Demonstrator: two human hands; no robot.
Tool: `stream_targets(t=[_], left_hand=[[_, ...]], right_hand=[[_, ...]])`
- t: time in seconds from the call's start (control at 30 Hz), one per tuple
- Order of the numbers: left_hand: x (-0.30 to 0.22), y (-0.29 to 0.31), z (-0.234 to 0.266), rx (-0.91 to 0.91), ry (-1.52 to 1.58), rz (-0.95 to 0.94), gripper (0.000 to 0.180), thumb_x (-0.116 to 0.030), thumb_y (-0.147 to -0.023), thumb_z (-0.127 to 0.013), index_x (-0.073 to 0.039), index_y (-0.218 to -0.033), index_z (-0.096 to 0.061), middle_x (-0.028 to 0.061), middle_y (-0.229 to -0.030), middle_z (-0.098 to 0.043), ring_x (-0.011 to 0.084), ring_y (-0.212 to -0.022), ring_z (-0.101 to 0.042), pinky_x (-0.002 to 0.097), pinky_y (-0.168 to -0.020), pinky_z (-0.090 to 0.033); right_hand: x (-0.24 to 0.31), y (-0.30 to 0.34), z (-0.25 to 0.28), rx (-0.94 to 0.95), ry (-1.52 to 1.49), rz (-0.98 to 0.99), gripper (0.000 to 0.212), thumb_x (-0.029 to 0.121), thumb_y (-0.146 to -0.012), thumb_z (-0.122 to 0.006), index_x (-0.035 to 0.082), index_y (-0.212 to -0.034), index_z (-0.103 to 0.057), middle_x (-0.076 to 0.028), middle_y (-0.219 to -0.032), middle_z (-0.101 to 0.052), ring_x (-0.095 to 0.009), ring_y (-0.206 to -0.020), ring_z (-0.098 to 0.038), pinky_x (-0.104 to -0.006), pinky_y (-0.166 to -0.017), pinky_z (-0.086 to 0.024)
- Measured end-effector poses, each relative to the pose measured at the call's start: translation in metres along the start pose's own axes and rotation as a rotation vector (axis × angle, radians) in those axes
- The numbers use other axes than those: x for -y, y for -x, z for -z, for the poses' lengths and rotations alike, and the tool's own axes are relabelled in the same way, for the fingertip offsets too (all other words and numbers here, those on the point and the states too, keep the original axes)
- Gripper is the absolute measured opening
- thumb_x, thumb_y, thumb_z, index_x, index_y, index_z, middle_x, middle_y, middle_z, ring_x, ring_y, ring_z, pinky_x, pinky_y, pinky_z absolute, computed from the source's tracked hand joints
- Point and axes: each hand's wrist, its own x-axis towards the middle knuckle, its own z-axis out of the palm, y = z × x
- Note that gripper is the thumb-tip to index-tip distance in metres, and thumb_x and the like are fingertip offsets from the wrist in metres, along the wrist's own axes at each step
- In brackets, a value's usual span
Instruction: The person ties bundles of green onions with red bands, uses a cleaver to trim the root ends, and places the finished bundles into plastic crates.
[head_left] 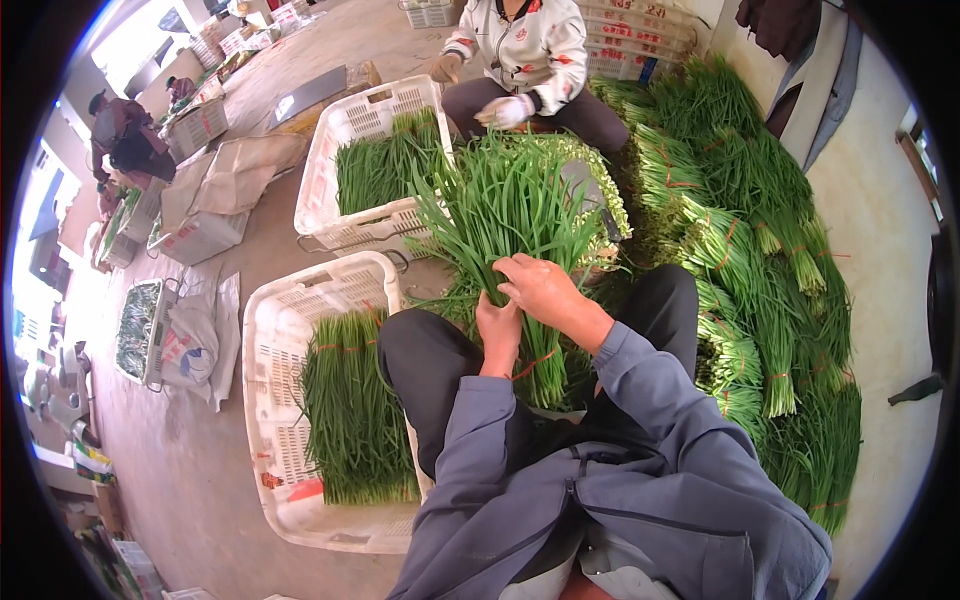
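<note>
A bundle of green garlic chives [510,215] stands between my knees, its leafy tops fanning out away from me. Wrapped round its left side, my left hand [497,328] is closed on the leaves. Over the front of the same bundle lies my right hand [548,292], fingers curled in against the leaves. A red tie [536,362] circles the stalks below my hands. By my left knee a white plastic crate [275,400] holds tied chives [355,410] laid side by side.
Bundled chives [720,240] are heaped along the wall at my right. Opposite me sits a co-worker [520,50] in work gloves, beside another white crate [325,150] of chives. More crates [200,235] and other people [130,135] are at the far left.
</note>
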Motion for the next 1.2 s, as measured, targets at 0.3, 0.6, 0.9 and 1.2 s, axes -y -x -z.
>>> stream_targets(t=[0.3, 0.6, 0.9, 1.2], left_hand=[[-0.016, 0.007, 0.000, -0.025, 0.057, -0.006, 0.028, -0.010, -0.085, -0.073, 0.004, -0.106, -0.060, 0.0076, -0.092, -0.069, 0.0107, -0.075, -0.058, 0.0288, -0.067, -0.049], [-0.016, 0.016, -0.006, -0.005, -0.077, -0.131, 0.031, -0.010, -0.082, -0.073, 0.002, -0.108, -0.061, 0.0064, -0.093, -0.068, 0.0138, -0.080, -0.059, 0.0325, -0.072, -0.049], [-0.020, 0.021, -0.005, -0.030, -0.272, -0.227, 0.043, -0.015, -0.079, -0.079, 0.006, -0.113, -0.061, 0.0128, -0.099, -0.072, 0.0193, -0.083, -0.066, 0.0351, -0.077, -0.053], [-0.001, 0.014, 0.001, -0.048, -0.276, -0.265, 0.044, -0.016, -0.077, -0.078, 0.006, -0.111, -0.062, 0.0151, -0.098, -0.072, 0.0240, -0.083, -0.068, 0.0365, -0.076, -0.053]], right_hand=[[0.022, -0.006, 0.046, -0.149, -0.657, -0.578, 0.011, 0.011, -0.094, -0.065, 0.001, -0.095, -0.063, -0.006, -0.073, -0.064, -0.014, -0.058, -0.061, -0.0296, -0.054, -0.050], [-0.005, -0.070, 0.090, -0.213, -0.169, 0.030, 0.013, 0.010, -0.089, -0.069, 0.003, -0.099, -0.071, -0.012, -0.085, -0.068, -0.024, -0.070, -0.066, -0.0346, -0.064, -0.053], [-0.026, -0.102, 0.091, 0.091, 0.317, 0.207, 0.013, 0.013, -0.088, -0.063, 0.010, -0.096, -0.073, -0.013, -0.090, -0.055, -0.033, -0.082, -0.064, -0.0433, -0.072, -0.054], [-0.010, -0.115, 0.113, -0.218, -0.295, -0.093, 0.011, 0.008, -0.094, -0.061, 0.002, -0.101, -0.066, -0.011, -0.085, -0.063, -0.013, -0.057, -0.063, -0.0304, -0.054, -0.052]])
